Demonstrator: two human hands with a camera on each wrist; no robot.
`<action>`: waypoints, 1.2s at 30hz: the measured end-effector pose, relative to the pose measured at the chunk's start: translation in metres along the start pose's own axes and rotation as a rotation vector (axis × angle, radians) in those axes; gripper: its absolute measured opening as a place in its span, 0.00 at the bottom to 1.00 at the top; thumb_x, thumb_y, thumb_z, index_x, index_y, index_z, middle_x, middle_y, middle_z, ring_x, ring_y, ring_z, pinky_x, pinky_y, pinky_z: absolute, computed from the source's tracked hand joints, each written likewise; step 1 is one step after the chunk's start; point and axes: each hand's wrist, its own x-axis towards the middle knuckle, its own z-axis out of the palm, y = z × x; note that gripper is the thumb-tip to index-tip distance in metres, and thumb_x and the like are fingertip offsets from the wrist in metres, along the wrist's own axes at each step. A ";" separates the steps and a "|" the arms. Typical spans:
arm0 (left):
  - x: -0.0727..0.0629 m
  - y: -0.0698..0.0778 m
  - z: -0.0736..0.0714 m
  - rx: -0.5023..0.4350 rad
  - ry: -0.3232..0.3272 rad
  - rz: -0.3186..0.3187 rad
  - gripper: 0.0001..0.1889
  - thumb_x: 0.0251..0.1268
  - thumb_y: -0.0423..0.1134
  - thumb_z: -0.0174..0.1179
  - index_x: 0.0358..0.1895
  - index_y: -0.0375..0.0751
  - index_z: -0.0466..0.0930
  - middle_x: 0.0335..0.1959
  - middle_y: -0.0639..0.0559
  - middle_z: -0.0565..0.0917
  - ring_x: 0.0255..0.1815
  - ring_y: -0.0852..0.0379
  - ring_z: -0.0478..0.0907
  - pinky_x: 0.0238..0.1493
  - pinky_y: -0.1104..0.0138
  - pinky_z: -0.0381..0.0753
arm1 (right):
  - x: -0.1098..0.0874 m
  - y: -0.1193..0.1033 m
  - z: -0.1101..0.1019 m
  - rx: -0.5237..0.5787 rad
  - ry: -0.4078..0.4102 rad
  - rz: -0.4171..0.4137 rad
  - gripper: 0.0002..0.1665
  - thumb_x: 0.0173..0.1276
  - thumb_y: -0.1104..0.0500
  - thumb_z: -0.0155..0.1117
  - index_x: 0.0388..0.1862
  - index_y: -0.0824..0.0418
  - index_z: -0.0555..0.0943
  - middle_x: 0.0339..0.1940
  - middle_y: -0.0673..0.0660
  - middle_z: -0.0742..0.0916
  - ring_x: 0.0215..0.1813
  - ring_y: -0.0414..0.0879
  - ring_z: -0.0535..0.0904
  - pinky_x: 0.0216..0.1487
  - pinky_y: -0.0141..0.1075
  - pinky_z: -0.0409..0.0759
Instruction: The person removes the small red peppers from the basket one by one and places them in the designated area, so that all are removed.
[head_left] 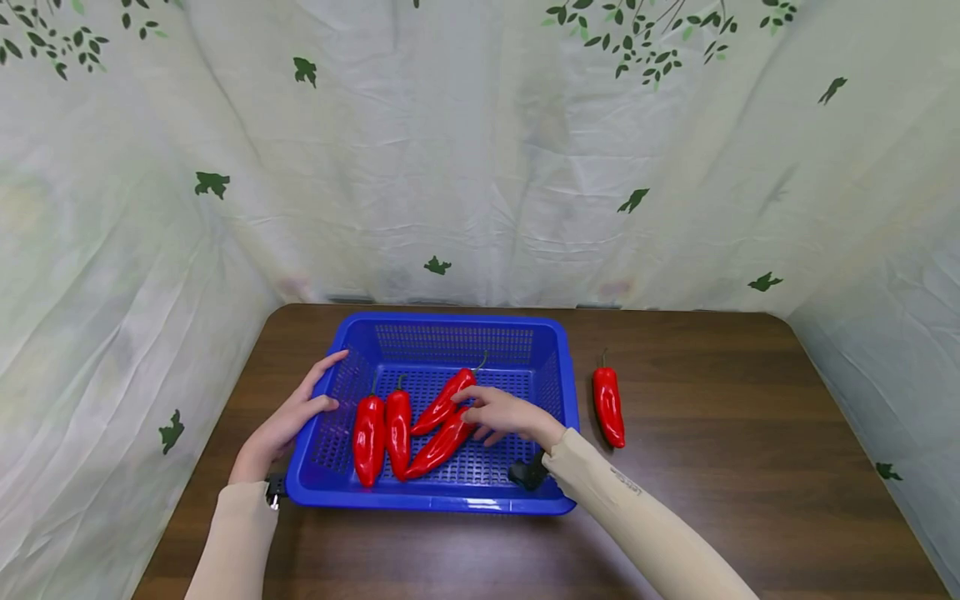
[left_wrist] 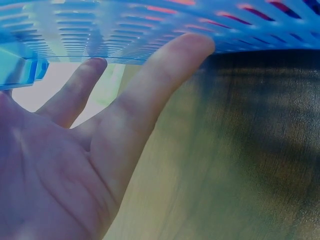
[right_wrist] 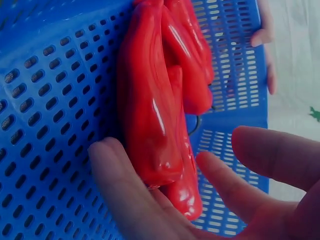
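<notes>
A blue perforated plastic basket [head_left: 442, 503] stands on the wooden table with several long red peppers lying in it. My left hand [head_left: 288, 421] is at the basket's left side, two digits reaching over the rim; in the left wrist view, straight fingers [left_wrist: 145, 90] lie against the outer wall. Inside the basket, my right hand [head_left: 510, 414] is over the stem end of the nearest slanted pepper [head_left: 441, 446]. Its fingers [right_wrist: 117, 180] are spread on either side of that pepper's end, with a gap showing. Two upright peppers lie to the left, one pepper [head_left: 444, 402] behind.
One more red pepper [head_left: 609, 408] lies on the brown wooden table [head_left: 720, 467], right of the basket. A pale cloth curtain [head_left: 480, 167] with leaf prints surrounds the table at the back and sides. A black wrist device [head_left: 528, 473] hangs over the basket's front right.
</notes>
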 end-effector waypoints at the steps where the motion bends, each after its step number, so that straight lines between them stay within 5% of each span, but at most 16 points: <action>1: 0.000 0.000 0.000 0.002 0.001 0.001 0.36 0.69 0.30 0.44 0.76 0.60 0.43 0.73 0.33 0.42 0.63 0.26 0.58 0.47 0.50 0.80 | 0.001 0.001 0.001 0.002 -0.011 0.002 0.23 0.70 0.63 0.53 0.64 0.64 0.71 0.46 0.62 0.78 0.46 0.63 0.80 0.44 0.52 0.81; 15: -0.001 0.000 0.001 0.008 0.007 -0.001 0.37 0.69 0.31 0.45 0.76 0.60 0.43 0.74 0.35 0.39 0.66 0.24 0.53 0.49 0.47 0.78 | 0.003 0.001 0.002 -0.050 0.086 -0.091 0.18 0.66 0.69 0.56 0.55 0.70 0.78 0.43 0.59 0.81 0.41 0.56 0.81 0.44 0.45 0.81; 24: 0.000 -0.001 0.001 0.010 0.013 -0.005 0.37 0.69 0.31 0.46 0.76 0.60 0.43 0.74 0.34 0.40 0.65 0.23 0.54 0.48 0.46 0.78 | 0.004 0.000 -0.002 -0.094 0.191 -0.157 0.14 0.63 0.68 0.61 0.49 0.64 0.81 0.55 0.60 0.78 0.45 0.51 0.76 0.41 0.39 0.82; 29: 0.000 -0.002 0.001 0.020 0.015 -0.002 0.37 0.68 0.32 0.46 0.76 0.60 0.43 0.74 0.34 0.40 0.65 0.22 0.53 0.48 0.45 0.77 | 0.001 -0.003 -0.003 -0.058 0.233 -0.209 0.15 0.61 0.69 0.62 0.48 0.64 0.80 0.57 0.61 0.77 0.51 0.54 0.74 0.43 0.38 0.81; 36: 0.000 -0.003 0.000 0.017 0.014 0.002 0.37 0.68 0.32 0.46 0.76 0.60 0.43 0.74 0.34 0.40 0.65 0.22 0.53 0.48 0.44 0.77 | 0.001 -0.002 -0.007 0.073 0.226 -0.265 0.15 0.62 0.70 0.60 0.49 0.66 0.77 0.53 0.62 0.78 0.37 0.47 0.82 0.44 0.39 0.82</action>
